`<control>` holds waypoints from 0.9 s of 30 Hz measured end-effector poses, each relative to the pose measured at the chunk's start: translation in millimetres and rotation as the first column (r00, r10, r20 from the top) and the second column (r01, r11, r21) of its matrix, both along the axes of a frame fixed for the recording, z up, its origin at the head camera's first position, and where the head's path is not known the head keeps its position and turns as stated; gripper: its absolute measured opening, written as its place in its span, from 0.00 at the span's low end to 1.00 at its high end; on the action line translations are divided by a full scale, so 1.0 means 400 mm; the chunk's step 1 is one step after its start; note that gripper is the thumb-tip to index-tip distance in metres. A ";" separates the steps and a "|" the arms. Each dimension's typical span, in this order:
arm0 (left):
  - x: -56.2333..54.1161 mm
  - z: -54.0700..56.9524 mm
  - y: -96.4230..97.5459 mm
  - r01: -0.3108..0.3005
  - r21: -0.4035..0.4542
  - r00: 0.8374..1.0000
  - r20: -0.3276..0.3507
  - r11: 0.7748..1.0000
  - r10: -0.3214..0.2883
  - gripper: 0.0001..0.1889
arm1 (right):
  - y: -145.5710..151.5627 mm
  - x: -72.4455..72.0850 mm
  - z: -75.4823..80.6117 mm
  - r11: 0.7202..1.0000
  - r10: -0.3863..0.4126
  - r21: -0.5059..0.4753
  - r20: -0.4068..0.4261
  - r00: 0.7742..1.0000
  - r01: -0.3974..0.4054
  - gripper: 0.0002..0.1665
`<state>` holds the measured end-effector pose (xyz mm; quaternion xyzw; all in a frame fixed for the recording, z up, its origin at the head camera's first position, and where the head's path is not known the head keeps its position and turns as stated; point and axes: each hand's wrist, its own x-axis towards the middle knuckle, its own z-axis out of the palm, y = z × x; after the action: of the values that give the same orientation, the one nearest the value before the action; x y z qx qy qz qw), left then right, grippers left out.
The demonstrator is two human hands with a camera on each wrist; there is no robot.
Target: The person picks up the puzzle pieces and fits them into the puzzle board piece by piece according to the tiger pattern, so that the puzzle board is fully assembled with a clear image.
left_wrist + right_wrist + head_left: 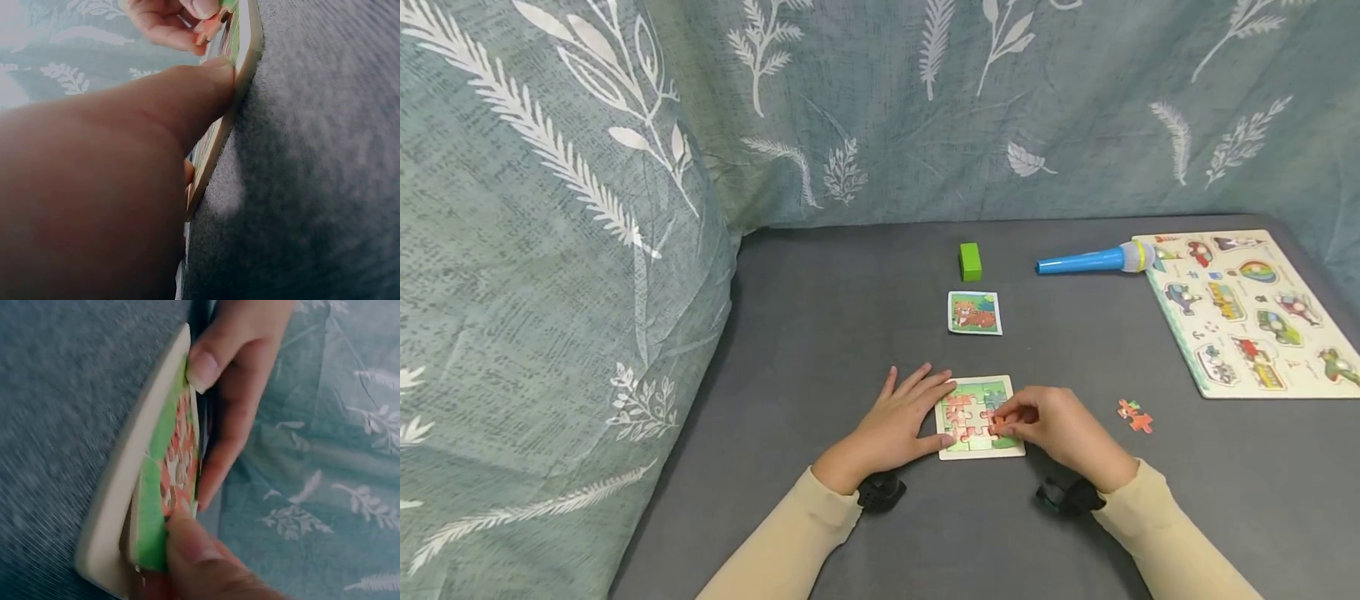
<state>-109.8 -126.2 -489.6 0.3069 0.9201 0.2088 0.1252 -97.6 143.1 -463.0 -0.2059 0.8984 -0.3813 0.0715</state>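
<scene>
A small jigsaw puzzle board (981, 454) with a pale wooden rim lies on the dark table, partly filled with green and orange pieces. My left hand (891, 427) rests along its left side, fingers spread straight, with the thumb on the lower left rim. At the board's right side, my right hand (1060, 425) pinches an orange puzzle piece (997, 423) between thumb and fingers, close over the picture. In the left wrist view this orange piece (210, 28) shows beside a bit of green. Orange loose puzzle material (1136, 416) lies right of my right hand.
Behind the board lies a small picture card (974, 313) with an orange animal, and a green block (970, 262) beyond it. A blue toy microphone (1090, 262) touches a large vehicle puzzle board (1232, 325) at the right. Patterned cloth (880, 108) hangs at the back and left.
</scene>
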 end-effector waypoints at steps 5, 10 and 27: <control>0.004 0.004 -0.006 0.002 -0.002 1.000 -0.004 1.000 -0.002 0.41 | -0.017 0.025 -0.008 0.997 -0.035 0.070 -0.103 0.994 0.042 0.10; 0.004 0.005 -0.011 -0.009 0.002 1.000 -0.014 1.000 0.009 0.41 | -0.036 0.048 -0.008 0.988 -0.046 0.136 -0.231 0.972 0.079 0.11; 0.010 0.005 -0.021 -0.022 -0.006 1.000 -0.001 1.000 0.022 0.41 | -0.009 0.129 -0.008 0.903 0.064 0.405 -0.457 0.887 0.143 0.27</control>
<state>-105.8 -134.6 -487.7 0.2966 0.9240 0.2075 0.1235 -46.0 139.4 -466.3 -0.2507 0.9549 -0.1167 -0.1079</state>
